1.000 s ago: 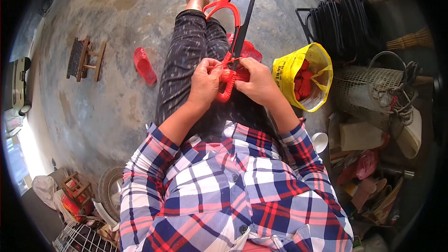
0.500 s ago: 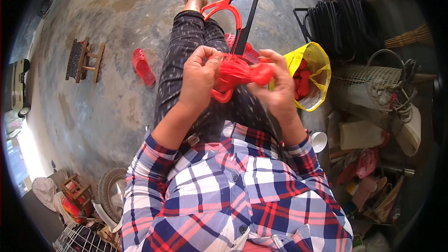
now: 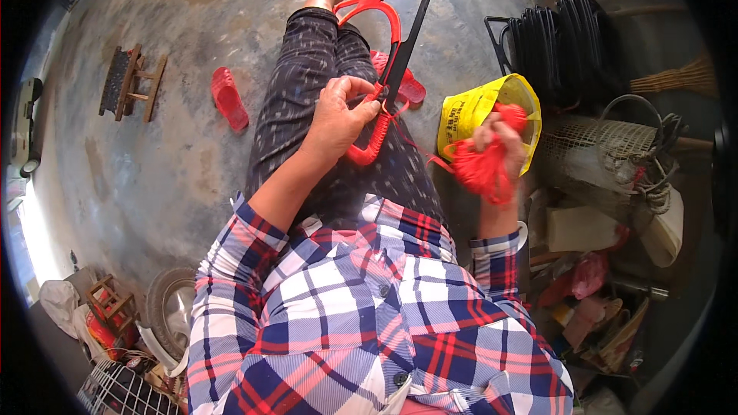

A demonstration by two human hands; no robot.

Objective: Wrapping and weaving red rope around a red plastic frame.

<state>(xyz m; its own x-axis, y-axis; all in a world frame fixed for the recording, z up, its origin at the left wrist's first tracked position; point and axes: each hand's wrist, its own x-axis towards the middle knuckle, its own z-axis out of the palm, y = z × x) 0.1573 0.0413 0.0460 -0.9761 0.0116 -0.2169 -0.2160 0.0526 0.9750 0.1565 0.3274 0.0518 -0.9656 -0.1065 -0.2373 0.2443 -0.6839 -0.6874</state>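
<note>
Across my lap lies a black frame (image 3: 417, 27) with a bent outline, part of it wound tightly with red cord. My left hand (image 3: 337, 117) is closed on the frame, its thumb and fingertips pinching at the wound red section (image 3: 373, 142). Off to the right, my right hand (image 3: 503, 146) is wrapped round a loose bundle of red cord (image 3: 478, 170), slightly blurred by motion. A thin red strand runs between the bundle and the frame near my left fingertips. Behind the bundle stands a yellow bag (image 3: 460, 117), which the bundle and right hand partly cover.
Many black frames (image 3: 557, 38) are stacked at the upper right, beside a broom (image 3: 676, 75). A roll of mesh (image 3: 576, 129) and clutter fill the right side. Red slippers (image 3: 229, 98) and a small wooden stool (image 3: 132, 83) are on the floor.
My right hand has moved right with the red cord bundle, away from the frame, drawing out a strand. My left hand stays at the frame, whose wound section now shows more.
</note>
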